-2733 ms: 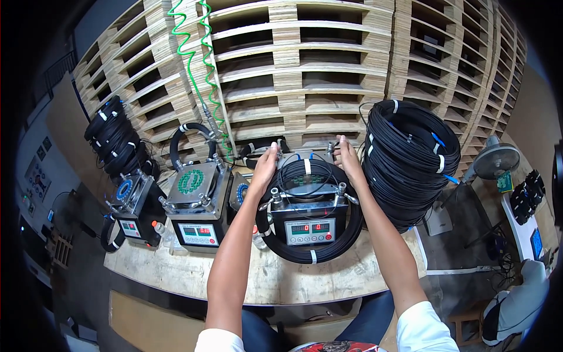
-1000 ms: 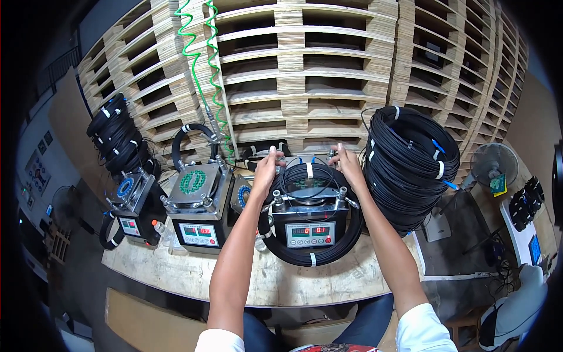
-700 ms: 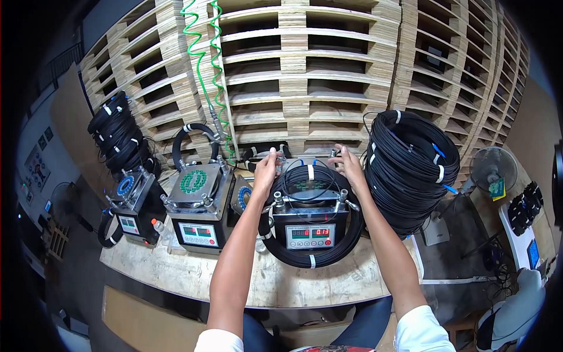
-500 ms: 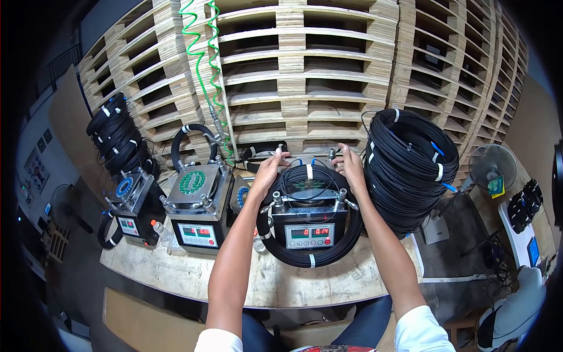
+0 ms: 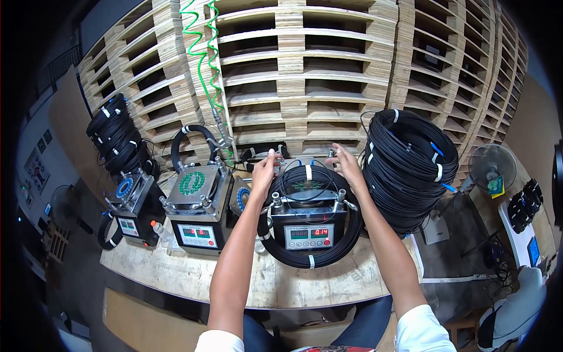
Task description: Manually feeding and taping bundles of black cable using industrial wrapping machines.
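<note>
Your L hand (image 5: 265, 172): rear-L corner, ctr machine (image 5: 300, 215). Your R hand (image 5: 348, 169): rear-R corner. Both part-curled; grip on posts (image 5: 332, 154), can't tell. Blk cable coil (image 5: 293, 257): betw. your forearms (image 5: 237, 252), ringing machine's front display (image 5: 309, 236), approx. equidistant from both hands.
</note>
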`<action>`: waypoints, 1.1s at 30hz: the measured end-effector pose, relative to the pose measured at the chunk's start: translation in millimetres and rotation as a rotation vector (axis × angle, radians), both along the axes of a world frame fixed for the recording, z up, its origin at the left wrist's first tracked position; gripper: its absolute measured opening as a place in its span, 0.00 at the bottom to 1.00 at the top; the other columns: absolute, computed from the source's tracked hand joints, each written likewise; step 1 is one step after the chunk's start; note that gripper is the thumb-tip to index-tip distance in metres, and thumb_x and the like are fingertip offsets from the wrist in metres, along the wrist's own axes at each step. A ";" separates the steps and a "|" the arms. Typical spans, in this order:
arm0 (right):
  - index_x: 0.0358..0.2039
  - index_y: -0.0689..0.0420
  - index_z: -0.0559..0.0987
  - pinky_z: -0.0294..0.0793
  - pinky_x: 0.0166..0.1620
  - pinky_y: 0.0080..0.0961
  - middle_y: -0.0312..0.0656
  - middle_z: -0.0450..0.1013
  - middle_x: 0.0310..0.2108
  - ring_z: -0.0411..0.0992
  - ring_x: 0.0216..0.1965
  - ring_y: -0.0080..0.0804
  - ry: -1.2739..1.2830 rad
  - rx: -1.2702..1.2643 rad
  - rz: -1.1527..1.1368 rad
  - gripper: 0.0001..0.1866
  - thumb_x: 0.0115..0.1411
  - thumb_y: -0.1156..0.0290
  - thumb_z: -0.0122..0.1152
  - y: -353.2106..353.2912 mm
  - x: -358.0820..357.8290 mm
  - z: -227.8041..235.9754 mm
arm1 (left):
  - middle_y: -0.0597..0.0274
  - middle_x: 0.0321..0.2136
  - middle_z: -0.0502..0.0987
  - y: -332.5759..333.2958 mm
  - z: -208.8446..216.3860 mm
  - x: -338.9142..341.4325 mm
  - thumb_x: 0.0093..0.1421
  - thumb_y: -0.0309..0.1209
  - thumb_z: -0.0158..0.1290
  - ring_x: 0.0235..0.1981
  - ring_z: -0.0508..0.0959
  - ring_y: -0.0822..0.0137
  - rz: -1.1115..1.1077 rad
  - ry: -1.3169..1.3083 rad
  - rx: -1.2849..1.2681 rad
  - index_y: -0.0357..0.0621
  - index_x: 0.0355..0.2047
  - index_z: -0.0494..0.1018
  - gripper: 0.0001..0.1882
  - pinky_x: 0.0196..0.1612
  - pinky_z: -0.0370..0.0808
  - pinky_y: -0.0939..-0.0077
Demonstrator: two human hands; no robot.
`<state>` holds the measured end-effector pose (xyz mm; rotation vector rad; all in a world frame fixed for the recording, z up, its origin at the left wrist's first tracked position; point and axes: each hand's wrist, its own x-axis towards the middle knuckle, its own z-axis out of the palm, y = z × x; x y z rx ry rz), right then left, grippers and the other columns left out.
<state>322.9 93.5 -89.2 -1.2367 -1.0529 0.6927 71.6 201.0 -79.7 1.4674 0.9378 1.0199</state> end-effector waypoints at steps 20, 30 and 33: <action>0.62 0.57 0.69 0.69 0.28 0.16 0.40 0.77 0.32 0.73 0.27 0.20 -0.063 0.037 -0.058 0.26 0.71 0.54 0.47 0.6 -1.0 0.0 | 0.56 0.40 0.80 0.6 -0.4 2.9 0.64 0.53 0.53 0.36 0.74 0.72 0.043 0.099 0.040 0.43 0.55 0.75 0.29 0.42 0.71 0.77; 0.63 0.56 0.68 0.70 0.26 0.15 0.40 0.78 0.32 0.72 0.24 0.20 -0.059 0.002 -0.124 0.26 0.71 0.54 0.48 -3.8 -4.8 4.0 | 0.54 0.43 0.79 -11.6 13.4 -2.3 0.64 0.52 0.54 0.40 0.75 0.69 -0.107 0.007 0.052 0.50 0.64 0.65 0.33 0.44 0.71 0.77; 0.63 0.57 0.68 0.71 0.29 0.15 0.41 0.78 0.33 0.75 0.28 0.20 -0.143 -0.004 -0.047 0.27 0.71 0.53 0.47 -1.5 -4.1 5.2 | 0.53 0.44 0.79 -6.9 6.6 1.1 0.64 0.52 0.54 0.44 0.77 0.66 -0.118 0.045 0.090 0.49 0.62 0.68 0.32 0.49 0.71 0.75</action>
